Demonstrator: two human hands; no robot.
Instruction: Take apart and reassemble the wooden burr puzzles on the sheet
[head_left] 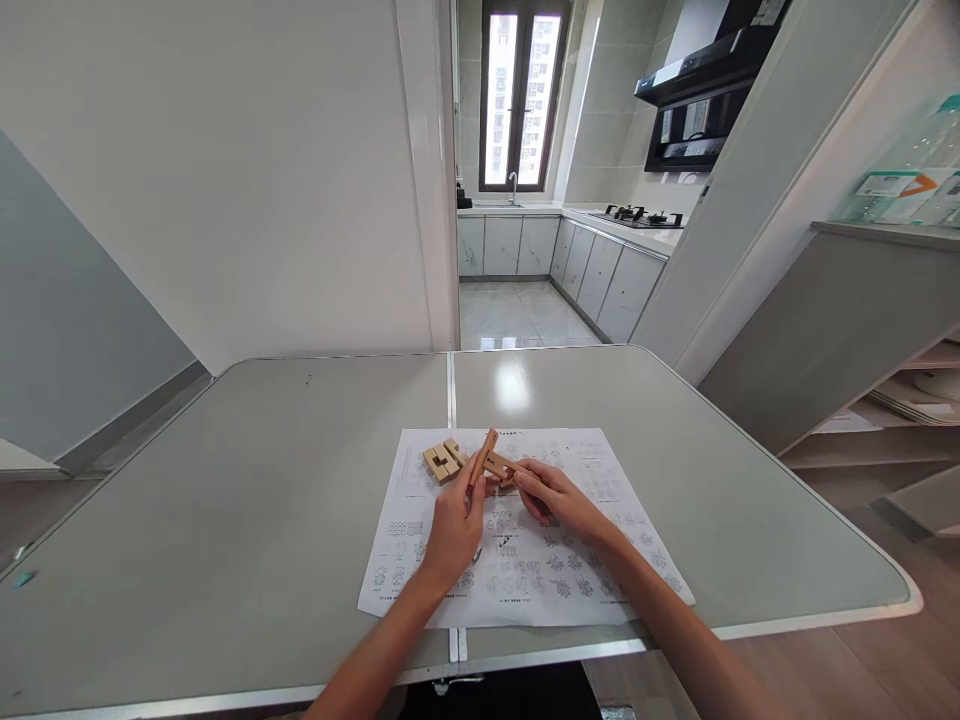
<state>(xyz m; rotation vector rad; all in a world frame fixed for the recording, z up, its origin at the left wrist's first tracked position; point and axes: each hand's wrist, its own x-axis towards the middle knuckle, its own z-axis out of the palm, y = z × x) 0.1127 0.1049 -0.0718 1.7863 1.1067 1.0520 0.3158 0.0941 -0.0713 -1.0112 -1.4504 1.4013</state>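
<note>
My left hand (pixel 459 520) is closed around a notched wooden puzzle piece (pixel 484 456) that stands tilted upward between thumb and fingers. Pinched in my right hand (pixel 553 495) is another wooden puzzle piece (pixel 501 466), whose far end meets the left one. Part of a further wooden bit shows below the joint, mostly hidden by the fingers. Just left of the hands, several loose notched wooden pieces (pixel 441 463) lie on a large printed sheet (pixel 525 590) covered with small line diagrams and text.
The sheet rests on a grey table (pixel 225 540) with a metal seam down its middle. A small teal bit (pixel 24 579) lies near the left edge. Beyond are a doorway and a kitchen with a gas hob (pixel 641 216). Shelving with plastic bottles (pixel 919 180) stands at right.
</note>
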